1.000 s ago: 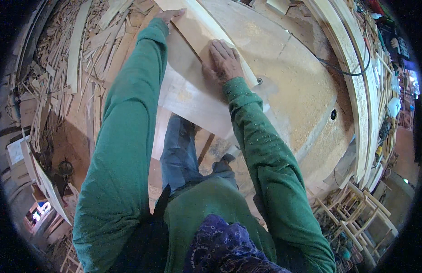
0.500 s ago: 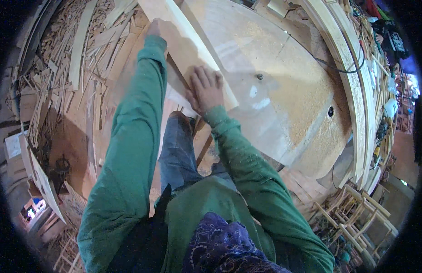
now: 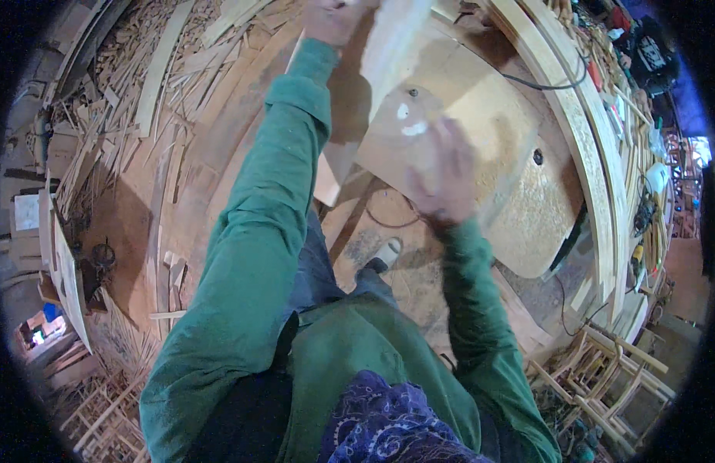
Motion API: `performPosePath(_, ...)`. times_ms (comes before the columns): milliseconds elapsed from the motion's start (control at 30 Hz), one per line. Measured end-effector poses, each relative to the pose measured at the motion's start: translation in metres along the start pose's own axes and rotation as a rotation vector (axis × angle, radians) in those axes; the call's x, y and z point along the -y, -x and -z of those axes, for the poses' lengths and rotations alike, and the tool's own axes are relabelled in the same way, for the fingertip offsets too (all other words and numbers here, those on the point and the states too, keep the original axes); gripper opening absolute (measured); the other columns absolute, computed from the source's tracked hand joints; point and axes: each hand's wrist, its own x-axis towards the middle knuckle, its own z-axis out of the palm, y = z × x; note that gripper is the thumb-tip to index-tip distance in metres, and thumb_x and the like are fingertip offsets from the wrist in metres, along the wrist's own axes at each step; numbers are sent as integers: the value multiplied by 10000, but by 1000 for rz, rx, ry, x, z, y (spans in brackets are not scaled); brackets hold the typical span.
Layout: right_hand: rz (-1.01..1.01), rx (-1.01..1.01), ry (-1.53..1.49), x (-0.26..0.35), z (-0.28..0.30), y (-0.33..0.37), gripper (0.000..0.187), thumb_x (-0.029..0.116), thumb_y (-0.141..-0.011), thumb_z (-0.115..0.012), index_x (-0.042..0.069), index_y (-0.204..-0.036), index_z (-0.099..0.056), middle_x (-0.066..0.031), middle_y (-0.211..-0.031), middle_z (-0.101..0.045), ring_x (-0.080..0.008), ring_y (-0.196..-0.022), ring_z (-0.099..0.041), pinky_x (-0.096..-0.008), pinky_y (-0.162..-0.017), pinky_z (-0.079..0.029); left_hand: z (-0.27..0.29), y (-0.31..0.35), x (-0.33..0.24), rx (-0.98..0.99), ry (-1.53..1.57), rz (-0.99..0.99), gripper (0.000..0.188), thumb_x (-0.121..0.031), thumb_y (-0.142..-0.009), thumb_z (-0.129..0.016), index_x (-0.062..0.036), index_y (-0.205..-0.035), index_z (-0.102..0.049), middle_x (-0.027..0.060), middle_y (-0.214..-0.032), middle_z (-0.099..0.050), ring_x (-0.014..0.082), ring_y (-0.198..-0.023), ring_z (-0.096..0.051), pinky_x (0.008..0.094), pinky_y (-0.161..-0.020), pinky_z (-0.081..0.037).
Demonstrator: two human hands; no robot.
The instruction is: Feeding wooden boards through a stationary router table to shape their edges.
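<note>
Wood scraps fill the upper left of the frame. At top centre, the left hand meets a pale board along its left edge; partly cut off, its grip I cannot tell. Blurred right of centre, the right hand spreads its fingers over the worktable, contact unclear. The board slants lengthwise from top centre down-left, upper end cropped.

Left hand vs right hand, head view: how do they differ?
Contact: the left hand is on the board; the right hand is off it, over the worktop.
Framing: the left hand is cut by the top edge; the right hand is fully in view, blurred, fingers extended.
Shared: both are bare, below green sleeves.
</note>
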Motion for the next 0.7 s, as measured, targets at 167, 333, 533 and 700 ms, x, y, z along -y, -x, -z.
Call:
performPosePath(167, -67, 57, 273, -38, 153, 32, 854, 307, -789, -730, 120, -1530, -348, -166, -1585, -293, -402, -1461, -252, -551, -1190, -158, -84, 91, -23, 440, -65, -2, 693, -635, -712, -792, -39, -1063, -746, 72, -803, -713, 181, -719, -625, 345, -701, -524)
performPosePath(333, -384, 431, 665, -58, 210, 140, 1016, 381, -706, -793, 231, -1565, -271, -127, -1634, -205, -358, -1511, -152, -599, -1182, -82, -146, 185, -15, 997, -305, -136, 683, -718, -695, -727, -128, -1036, -769, 147, -982, -738, 307, -892, -696, 399, -813, -535)
performPosePath(533, -592, 638, 469, -48, 197, 318, 799, 145, -758, -644, 119, -1499, -349, -208, -1448, -404, -408, -1325, -398, -559, -1086, -295, -195, 276, 1, 1379, -432, -436, 506, -638, -762, -709, -146, -881, -729, 125, -867, -706, 337, -845, -675, 476, -759, -507)
performPosePath(700, -642, 639, 340, -14, 166, 392, 1017, 307, -638, -765, 30, -1510, -323, -212, -1423, -447, -416, -1222, -457, -535, -1016, -353, -210, 308, 14, 1602, -596, -296, 466, -591, -762, -730, -163, -946, -727, 114, -927, -694, 342, -862, -664, 475, -733, -504)
